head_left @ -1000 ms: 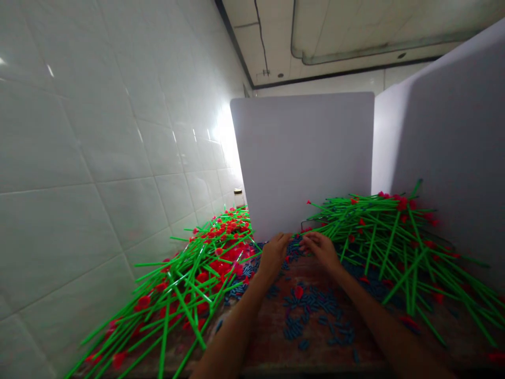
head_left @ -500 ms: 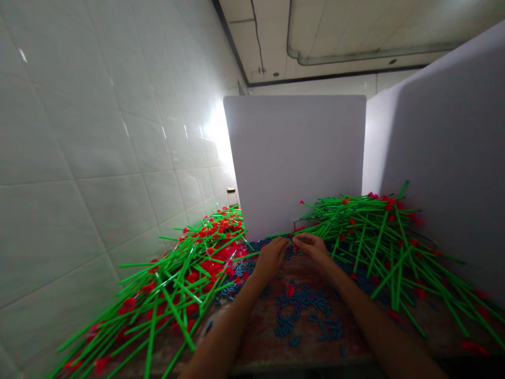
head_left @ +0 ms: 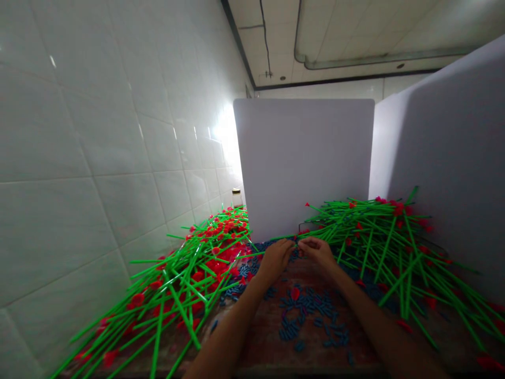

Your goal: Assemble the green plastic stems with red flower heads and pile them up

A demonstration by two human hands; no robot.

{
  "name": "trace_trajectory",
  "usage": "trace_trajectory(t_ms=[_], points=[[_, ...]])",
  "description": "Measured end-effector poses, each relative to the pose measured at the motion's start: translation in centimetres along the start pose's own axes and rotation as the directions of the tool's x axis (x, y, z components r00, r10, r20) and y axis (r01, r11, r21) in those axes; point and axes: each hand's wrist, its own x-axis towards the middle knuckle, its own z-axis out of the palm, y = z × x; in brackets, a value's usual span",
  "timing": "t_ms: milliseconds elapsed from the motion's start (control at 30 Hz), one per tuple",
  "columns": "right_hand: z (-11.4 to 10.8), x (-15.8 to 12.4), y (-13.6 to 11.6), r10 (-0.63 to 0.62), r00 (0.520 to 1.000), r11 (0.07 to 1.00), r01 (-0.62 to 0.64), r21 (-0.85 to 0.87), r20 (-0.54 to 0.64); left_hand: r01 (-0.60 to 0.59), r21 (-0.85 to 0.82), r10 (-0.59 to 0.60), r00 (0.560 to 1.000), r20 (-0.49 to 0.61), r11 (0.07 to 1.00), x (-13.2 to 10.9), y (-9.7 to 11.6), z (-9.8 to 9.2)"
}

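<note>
My left hand and my right hand sit close together at the back middle of the table, fingers curled toward each other. Whatever lies between the fingertips is too small to make out. A thin green stem runs toward my left hand. Small blue capsule-shaped pieces lie scattered below my hands. A heap of green stems with red tips rises to my left, and a looser heap of green stems lies to my right.
A white tiled wall closes the left side. White panels stand behind and to the right. A glass jar with a gold lid stands in the back corner. A wire shows at the far panel's foot.
The whole view has shifted slightly as my head moved. My hands stay at the same spot, with fingertips drawn a little closer together.
</note>
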Motion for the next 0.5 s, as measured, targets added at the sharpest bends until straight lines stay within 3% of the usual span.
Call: trace_trajectory(t_ms=[267,500], points=[[-0.1,0.0,0.5,0.017,1.000,0.998,-0.016,-0.065,0.021,-0.033,-0.039,0.035,0.999,0.040,0.999,-0.3,-0.6,0.3],[-0.1,-0.7,-0.7,0.208,0.972,0.945,-0.228,0.236,0.105,-0.034,-0.132,0.033,0.999,-0.013,0.991,0.0,-0.6,0.3]])
